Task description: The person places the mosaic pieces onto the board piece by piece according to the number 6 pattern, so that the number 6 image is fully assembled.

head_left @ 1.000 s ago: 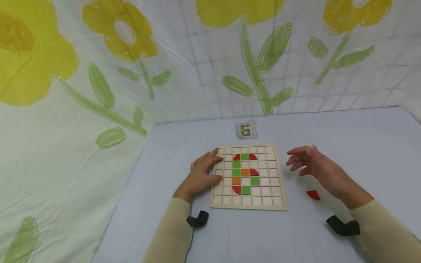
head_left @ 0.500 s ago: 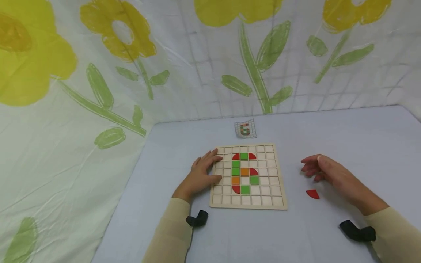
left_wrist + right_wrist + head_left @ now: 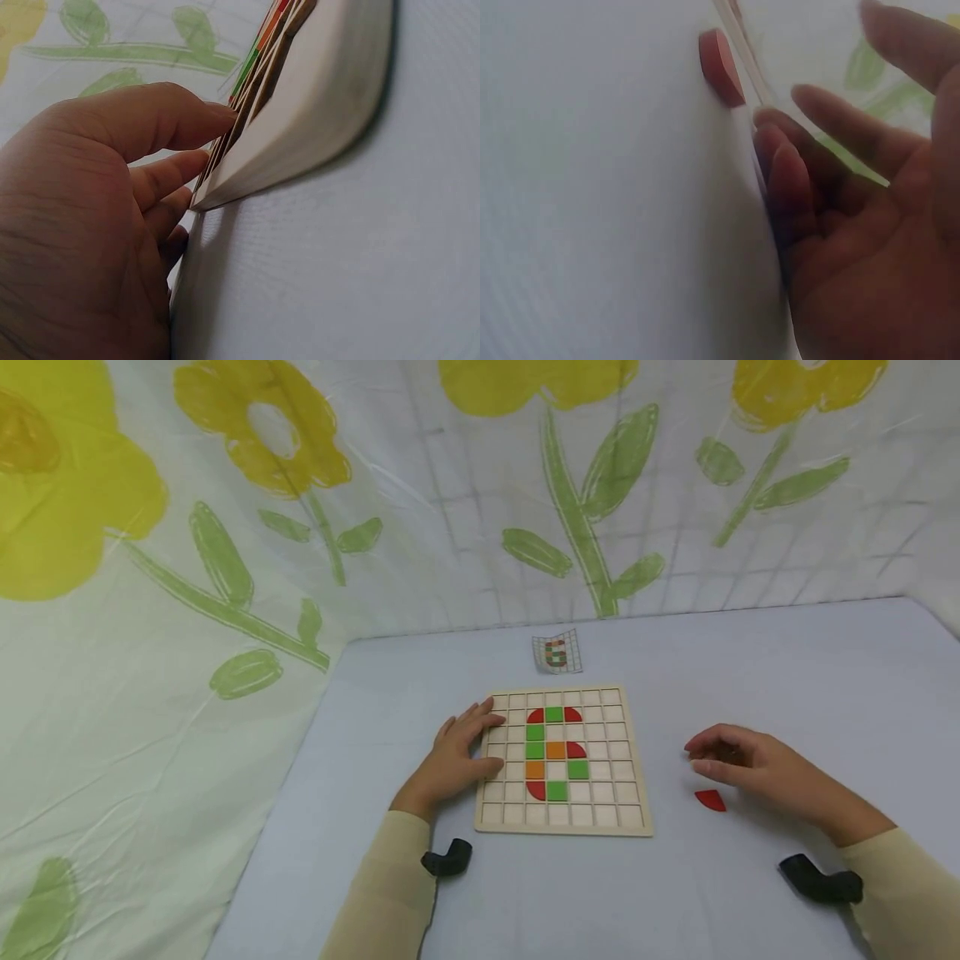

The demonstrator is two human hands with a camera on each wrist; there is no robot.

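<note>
A square wooden grid board [image 3: 611, 750] lies on the table, with red, green and orange tiles set in its cells in a figure-like shape. My left hand [image 3: 450, 764] rests at the board's left edge, fingers spread; in the left wrist view its thumb [image 3: 180, 120] lies over the rim. Right of the board is a loose red quarter-round tile [image 3: 710, 800], flat on the table. My right hand [image 3: 757, 772] hovers just above and beyond that tile, its fingers loosely bent. In the right wrist view the red tile [image 3: 721, 69] sits apart from the fingertips, and the hand holds nothing.
Behind the board lies a small paper card [image 3: 557, 652] printed with a coloured grid pattern. A white cloth covers the table [image 3: 405, 693]. A curtain [image 3: 450, 527] with yellow flowers hangs along the back and left. Black wrist-worn devices [image 3: 821, 878] sit at both cuffs.
My right hand has moved right and toward me from beside the board to near the loose red tile, its thumb and fingers turning downward. My left hand stays at the board's edge.
</note>
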